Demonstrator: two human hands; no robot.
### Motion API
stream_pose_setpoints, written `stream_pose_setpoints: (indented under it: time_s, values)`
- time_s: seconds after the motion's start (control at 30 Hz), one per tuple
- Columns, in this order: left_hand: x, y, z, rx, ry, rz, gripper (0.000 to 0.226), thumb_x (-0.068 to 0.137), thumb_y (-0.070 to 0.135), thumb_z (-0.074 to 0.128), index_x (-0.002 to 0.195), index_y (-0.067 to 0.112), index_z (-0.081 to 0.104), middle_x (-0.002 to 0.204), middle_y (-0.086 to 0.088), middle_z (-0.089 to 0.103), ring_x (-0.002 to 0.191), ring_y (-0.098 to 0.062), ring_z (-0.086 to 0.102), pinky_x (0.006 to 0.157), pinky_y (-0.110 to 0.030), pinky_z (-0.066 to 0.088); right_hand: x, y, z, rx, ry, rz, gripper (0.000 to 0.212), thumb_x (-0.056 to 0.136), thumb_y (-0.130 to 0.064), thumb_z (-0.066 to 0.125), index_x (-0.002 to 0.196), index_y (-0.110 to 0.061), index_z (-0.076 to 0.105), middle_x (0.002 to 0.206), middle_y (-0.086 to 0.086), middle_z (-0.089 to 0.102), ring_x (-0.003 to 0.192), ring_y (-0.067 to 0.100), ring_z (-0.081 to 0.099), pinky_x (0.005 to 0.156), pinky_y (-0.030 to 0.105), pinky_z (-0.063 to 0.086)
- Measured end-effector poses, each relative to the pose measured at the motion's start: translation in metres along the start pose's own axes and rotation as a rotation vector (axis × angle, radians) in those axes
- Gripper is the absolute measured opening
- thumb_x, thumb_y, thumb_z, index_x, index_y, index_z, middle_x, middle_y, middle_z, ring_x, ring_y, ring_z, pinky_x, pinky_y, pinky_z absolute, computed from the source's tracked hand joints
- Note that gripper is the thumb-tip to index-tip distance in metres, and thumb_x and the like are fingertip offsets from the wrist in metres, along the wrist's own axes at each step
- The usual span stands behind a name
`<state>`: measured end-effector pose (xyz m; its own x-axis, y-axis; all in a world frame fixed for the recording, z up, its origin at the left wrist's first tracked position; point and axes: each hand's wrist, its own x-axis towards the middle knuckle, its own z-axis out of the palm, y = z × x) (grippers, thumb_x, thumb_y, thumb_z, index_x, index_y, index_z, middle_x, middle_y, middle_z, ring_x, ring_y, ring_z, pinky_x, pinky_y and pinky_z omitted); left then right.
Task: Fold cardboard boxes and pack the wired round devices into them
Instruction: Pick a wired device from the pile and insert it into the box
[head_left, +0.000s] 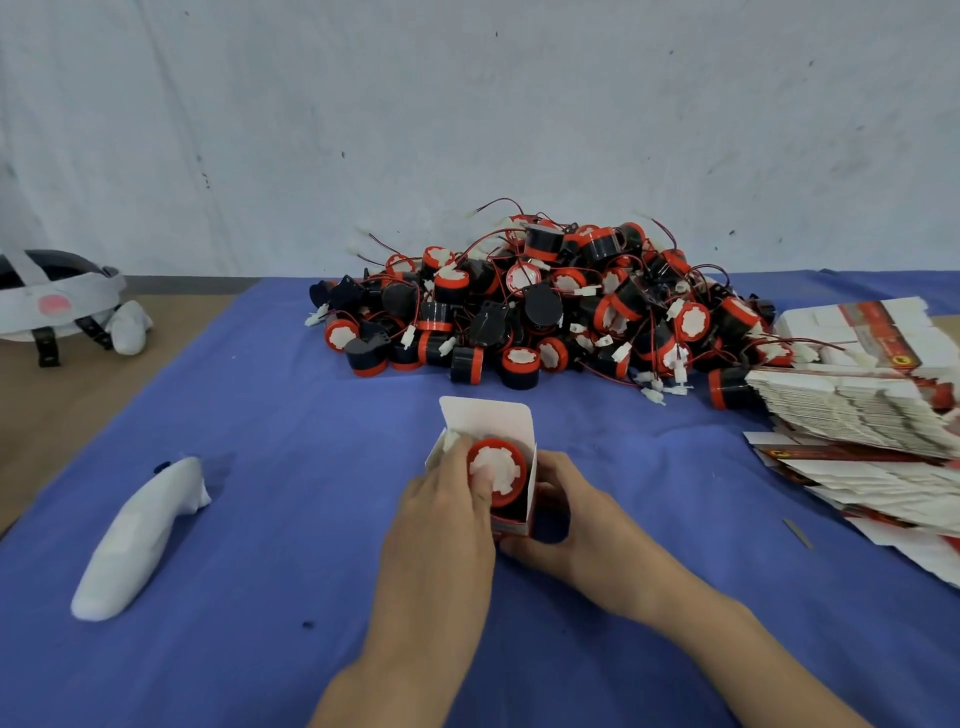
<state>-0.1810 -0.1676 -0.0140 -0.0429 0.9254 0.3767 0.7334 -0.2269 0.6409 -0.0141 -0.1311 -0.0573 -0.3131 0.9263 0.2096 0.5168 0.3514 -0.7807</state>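
Observation:
A small white cardboard box (485, 421) stands on the blue cloth in front of me, its top flap raised. A round device (498, 470) with a red rim and white face sits partly inside the box opening. My left hand (447, 499) grips the device, fingers curled over its face and the box's left side. My right hand (566, 512) grips the box from the right and below. Behind lies a large pile of wired round devices (550, 306), black and red with red wires. Flat unfolded boxes (862, 410) are stacked at the right.
The blue cloth (291, 426) covers most of the table. A white wrapped object (140, 540) lies at the left. A white headset-like device (57, 301) rests at the far left on bare brown tabletop. A small thin grey piece (797, 532) lies near the flat boxes.

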Motion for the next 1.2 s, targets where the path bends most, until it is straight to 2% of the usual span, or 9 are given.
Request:
stream_pose_setpoints:
  time_s: [0.17, 0.27, 0.6, 0.73, 0.87, 0.97, 1.03, 1.1, 1.2]
  values:
    - [0.001, 0.001, -0.002, 0.301, -0.052, 0.072, 0.034, 0.097, 0.019, 0.052, 0.130, 0.028, 0.047, 0.110, 0.014, 0.057, 0.094, -0.009, 0.047, 0.069, -0.014, 0.038, -0.001, -0.001, 0.002, -0.018, -0.026, 0.004, 0.065, 0.081, -0.045, 0.079, 0.129, -0.058, 0.037, 0.125, -0.034, 0.058, 0.117, -0.009, 0.057, 0.094, 0.018, 0.047]
    - [-0.001, 0.003, -0.001, 0.482, -0.032, 0.087, 0.036, 0.081, 0.014, 0.071, 0.115, 0.020, 0.062, 0.096, 0.007, 0.067, 0.082, -0.016, 0.059, 0.069, -0.026, 0.037, -0.002, -0.004, 0.003, -0.023, -0.034, 0.016, 0.063, 0.080, -0.050, 0.078, 0.127, -0.059, 0.036, 0.124, -0.037, 0.057, 0.115, -0.011, 0.056, 0.089, 0.010, 0.047]
    - [0.002, -0.007, -0.003, 0.640, -0.055, 0.082, 0.012, 0.096, 0.028, 0.057, 0.106, 0.032, 0.055, 0.104, 0.011, 0.054, 0.086, -0.013, 0.038, 0.072, -0.026, 0.026, -0.001, -0.004, 0.001, 0.010, -0.055, 0.044, 0.063, 0.079, -0.050, 0.077, 0.125, -0.057, 0.035, 0.124, -0.036, 0.056, 0.115, -0.012, 0.055, 0.091, 0.013, 0.047]
    - [0.002, -0.017, -0.003, 0.548, -0.049, 0.104, 0.012, 0.101, 0.028, 0.050, 0.110, 0.036, 0.048, 0.113, 0.015, 0.049, 0.077, -0.007, 0.048, 0.061, -0.022, 0.039, -0.001, -0.004, 0.001, 0.008, -0.065, 0.047, 0.064, 0.077, -0.056, 0.073, 0.124, -0.064, 0.031, 0.126, -0.039, 0.053, 0.116, -0.014, 0.053, 0.092, 0.014, 0.046]
    - [0.000, -0.022, -0.010, 0.455, -0.043, 0.116, 0.016, 0.106, 0.032, 0.038, 0.117, 0.038, 0.047, 0.117, 0.017, 0.050, 0.087, -0.008, 0.059, 0.067, -0.026, 0.051, 0.000, -0.009, 0.003, 0.106, -0.013, -0.007, 0.084, 0.079, -0.051, 0.077, 0.139, -0.065, 0.021, 0.133, -0.037, 0.051, 0.122, -0.010, 0.052, 0.096, 0.011, 0.044]
    - [-0.001, -0.022, -0.013, 0.418, -0.046, 0.127, 0.020, 0.106, 0.035, 0.036, 0.122, 0.040, 0.046, 0.120, 0.018, 0.051, 0.089, -0.007, 0.059, 0.066, -0.024, 0.048, -0.005, -0.014, 0.002, 0.054, 0.096, -0.026, 0.105, 0.067, -0.077, 0.070, 0.139, -0.073, -0.007, 0.144, -0.047, 0.024, 0.129, -0.017, 0.039, 0.099, 0.013, 0.042]
    - [-0.002, -0.022, -0.015, 0.424, -0.069, 0.113, 0.017, 0.105, 0.033, 0.039, 0.119, 0.040, 0.045, 0.117, 0.018, 0.049, 0.090, -0.005, 0.056, 0.064, -0.023, 0.046, -0.010, -0.020, 0.002, -0.148, 0.175, -0.085, 0.103, 0.070, -0.080, 0.061, 0.140, -0.069, -0.014, 0.153, -0.035, 0.013, 0.131, -0.015, 0.035, 0.094, 0.022, 0.050]
    - [-0.002, -0.021, -0.017, 0.434, -0.087, 0.092, 0.015, 0.104, 0.031, 0.042, 0.116, 0.040, 0.042, 0.113, 0.017, 0.048, 0.087, -0.005, 0.055, 0.060, -0.022, 0.041, -0.012, -0.027, 0.002, -0.339, 0.335, -0.221, 0.085, 0.082, -0.061, 0.056, 0.148, -0.059, 0.002, 0.161, -0.015, 0.009, 0.132, 0.000, 0.042, 0.085, 0.034, 0.058]
    - [-0.003, -0.019, -0.015, 0.451, -0.089, 0.088, 0.036, 0.098, 0.021, 0.047, 0.125, 0.040, 0.033, 0.116, 0.018, 0.050, 0.084, -0.006, 0.052, 0.058, -0.022, 0.034, -0.012, -0.034, 0.007, -0.536, 0.584, -0.479, 0.045, 0.093, -0.029, 0.053, 0.136, -0.035, 0.047, 0.158, 0.015, 0.024, 0.142, 0.030, 0.038, 0.101, 0.042, 0.047]
